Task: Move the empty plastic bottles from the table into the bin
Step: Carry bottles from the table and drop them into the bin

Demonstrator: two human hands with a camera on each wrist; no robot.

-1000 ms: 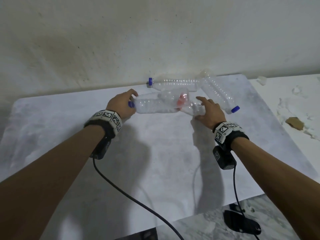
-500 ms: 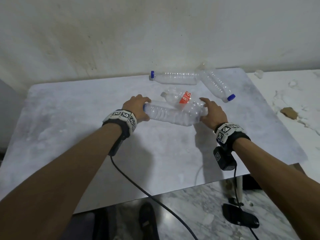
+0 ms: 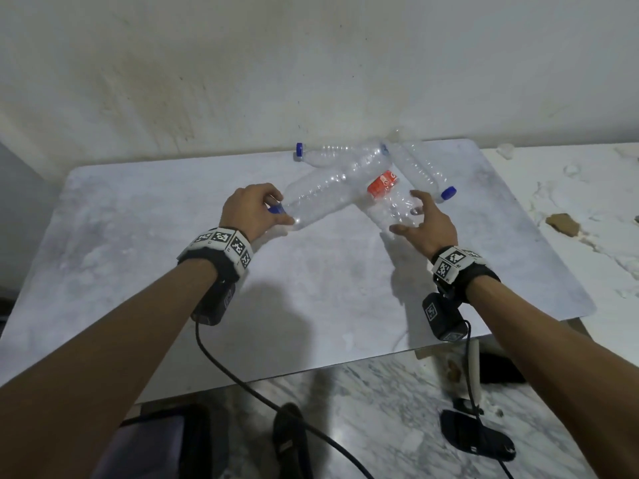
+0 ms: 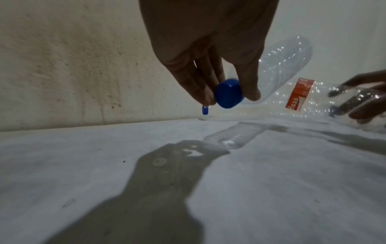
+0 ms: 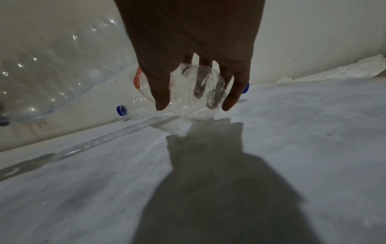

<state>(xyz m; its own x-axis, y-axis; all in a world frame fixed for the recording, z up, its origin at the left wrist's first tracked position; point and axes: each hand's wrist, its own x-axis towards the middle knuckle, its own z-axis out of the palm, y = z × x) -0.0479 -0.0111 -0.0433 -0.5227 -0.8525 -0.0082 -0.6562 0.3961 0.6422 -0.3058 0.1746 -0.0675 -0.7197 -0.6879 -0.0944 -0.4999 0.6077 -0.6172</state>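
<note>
Four clear, empty plastic bottles were in sight on the pale marbled worktop (image 3: 145, 236). The left hand (image 3: 250, 210) had its fingers (image 4: 200, 85) pinched around the neck of a long clear plastic bottle with a blue cap (image 3: 332, 191), which was raised off the surface, its far end angled towards the wall. The right hand (image 3: 427, 226) had its fingers (image 5: 160, 92) spread wide and cupped over the base of the crumpled clear bottle with a red label (image 3: 387, 195); whether it rested on the worktop I could not tell.

Two more blue-capped clear bottles (image 3: 420, 167) lay against the wall beyond. The dark bin (image 3: 162, 444) (if that was what sat by the person's feet) was well apart from all of them.

My worry was the neck grip: so thin a hold on a long, light bottle could let it swing and knock the back pair off. The open right-hand hold seemed loose too, and crushed plastic might slip out on lifting.
</note>
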